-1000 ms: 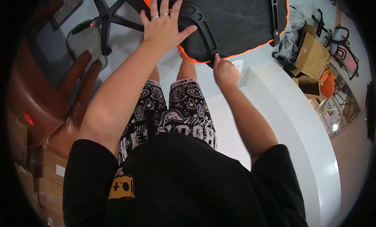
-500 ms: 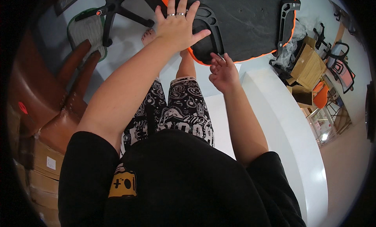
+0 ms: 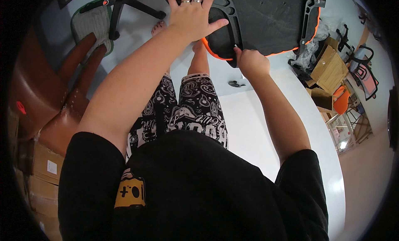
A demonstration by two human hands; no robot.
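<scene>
Pressing left hand (image 3: 192,17) on black seat panel (image 3: 270,20), right hand (image 3: 252,62) gripping small tool (image 3: 236,46)

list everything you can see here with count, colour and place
seat pad: 1, black with orange edging, top centre, underside up
armrest brackets: 2, black, on the pad's left and right sides
chair base: 1, black, floor at top left
mesh part: 1, grey with green rim, top left
brown chairs: at least 2, left edge
cardboard boxes: several, brown, lower left
wooden boxes: about 2, tan, right
small dark part: 1, floor by the white surface
left hand: flat on the pad, two rings
right hand: closed on a thin tool at the near bracket
</scene>
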